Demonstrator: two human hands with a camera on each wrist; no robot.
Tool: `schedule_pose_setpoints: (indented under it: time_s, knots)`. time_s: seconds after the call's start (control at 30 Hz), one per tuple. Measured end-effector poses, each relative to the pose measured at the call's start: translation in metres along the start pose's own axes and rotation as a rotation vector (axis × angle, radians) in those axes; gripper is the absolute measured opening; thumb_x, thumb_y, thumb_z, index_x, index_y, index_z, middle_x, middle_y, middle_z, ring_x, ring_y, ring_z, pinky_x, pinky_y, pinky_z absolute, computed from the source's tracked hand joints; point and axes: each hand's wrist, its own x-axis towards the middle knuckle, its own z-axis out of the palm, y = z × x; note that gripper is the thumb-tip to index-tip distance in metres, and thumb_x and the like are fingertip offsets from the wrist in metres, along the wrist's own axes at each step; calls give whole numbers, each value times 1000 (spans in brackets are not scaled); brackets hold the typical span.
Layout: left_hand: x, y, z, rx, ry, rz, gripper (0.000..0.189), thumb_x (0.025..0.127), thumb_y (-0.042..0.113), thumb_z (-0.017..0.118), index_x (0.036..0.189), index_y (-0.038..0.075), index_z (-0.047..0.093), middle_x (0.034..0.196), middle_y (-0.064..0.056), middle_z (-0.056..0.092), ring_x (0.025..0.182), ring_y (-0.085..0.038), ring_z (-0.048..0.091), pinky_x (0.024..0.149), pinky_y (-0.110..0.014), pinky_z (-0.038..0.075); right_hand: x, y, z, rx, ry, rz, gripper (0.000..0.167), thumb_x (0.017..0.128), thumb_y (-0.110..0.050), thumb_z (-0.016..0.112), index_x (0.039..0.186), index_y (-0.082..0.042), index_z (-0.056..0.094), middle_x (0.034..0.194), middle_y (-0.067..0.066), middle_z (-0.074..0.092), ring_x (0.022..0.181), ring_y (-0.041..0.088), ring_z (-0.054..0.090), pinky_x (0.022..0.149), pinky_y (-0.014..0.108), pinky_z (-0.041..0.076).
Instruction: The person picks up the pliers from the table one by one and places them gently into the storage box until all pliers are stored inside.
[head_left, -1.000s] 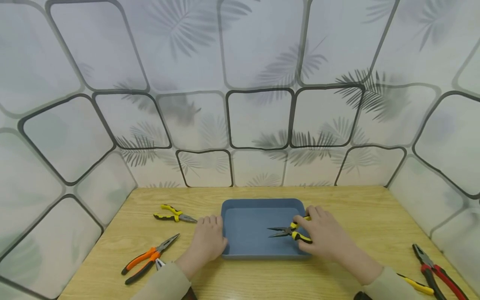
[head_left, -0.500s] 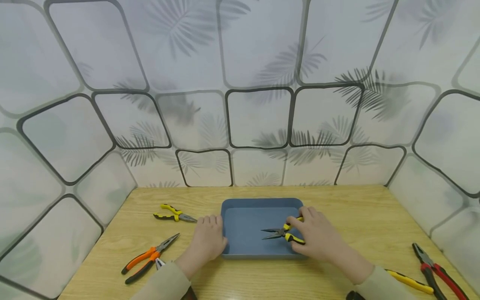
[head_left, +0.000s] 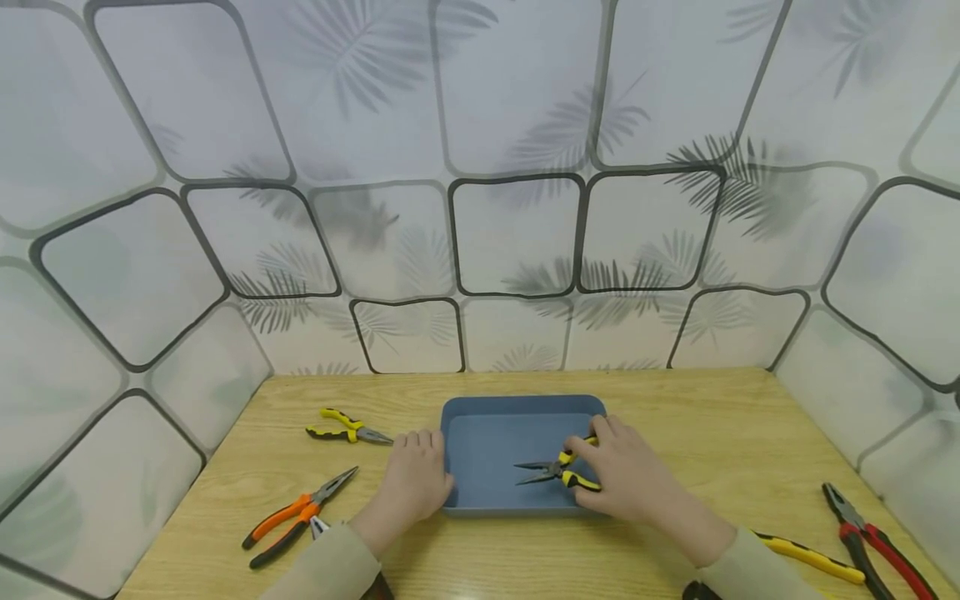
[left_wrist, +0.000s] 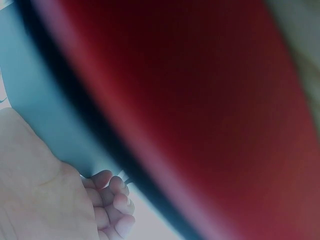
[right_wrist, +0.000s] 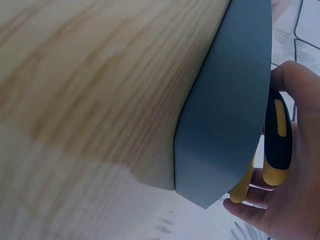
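My right hand (head_left: 626,471) holds a pair of needle-nose pliers (head_left: 551,470) by yellow-and-black handles over the right part of a blue-grey tray (head_left: 517,512). The jaws of these pliers point left and stand slightly apart. In the right wrist view, thumb and fingers lie around the handles (right_wrist: 277,140), just past the tray's wall (right_wrist: 225,110). My left hand (head_left: 416,475) grips the tray's left side, its thumb at the rim. Its curled fingers (left_wrist: 115,205) show in the left wrist view beside a blurred red shape (left_wrist: 175,100).
On the wooden table (head_left: 525,558), yellow-and-black pliers (head_left: 348,429) and orange-and-black pliers (head_left: 303,512) lie left of the tray. Red-and-black pliers (head_left: 862,533) and a yellow-and-black handle (head_left: 810,557) lie at the right. A silver tip (head_left: 318,527) shows by the left sleeve.
My right hand has moved left with the needle-nose pliers, farther over the tray. The yellow-and-black handle by the right sleeve shows more. My left hand stays at the tray's left side.
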Motion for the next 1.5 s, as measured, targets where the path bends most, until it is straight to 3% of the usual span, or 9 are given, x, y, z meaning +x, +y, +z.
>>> schedule_pose_setpoints:
  time_s: [0.4, 0.63, 1.17, 1.37, 1.5]
  knots:
    - [-2, 0, -4, -14, 4, -5, 47, 98, 42, 64, 121, 0, 58, 106, -14, 63, 100, -29, 63, 96, -45, 53, 2, -4, 1, 3, 7, -32, 43, 85, -44, 78, 123, -25, 69, 107, 6, 53, 90, 18, 46, 73, 35, 40]
    - [-1, 0, -3, -18, -10, -6, 48, 99, 42, 63, 122, 0, 58, 107, -15, 63, 101, -29, 63, 98, -45, 53, 5, -7, 4, 25, -23, -26, 45, 87, -44, 76, 126, -23, 69, 109, 7, 54, 91, 19, 45, 75, 36, 40]
    - [-3, 1, -6, -26, -10, -3, 50, 99, 41, 64, 125, -1, 58, 111, -16, 65, 105, -30, 64, 100, -46, 53, 13, -11, 11, -3, 13, -80, 42, 85, -47, 77, 120, -25, 71, 103, 3, 53, 91, 18, 45, 77, 36, 40]
    - [-3, 1, -7, -12, -21, -5, 52, 99, 43, 64, 128, 0, 58, 113, -16, 65, 106, -30, 64, 101, -45, 53, 16, -12, 9, 1, -22, -85, 44, 88, -48, 78, 123, -23, 71, 106, 4, 54, 90, 18, 44, 76, 36, 40]
    - [-2, 1, -6, -12, -14, -7, 50, 99, 43, 64, 125, 0, 58, 109, -15, 64, 103, -30, 64, 99, -45, 53, 18, -11, 10, 34, -46, -76, 45, 90, -47, 78, 126, -22, 69, 111, 7, 56, 96, 21, 50, 80, 40, 46]
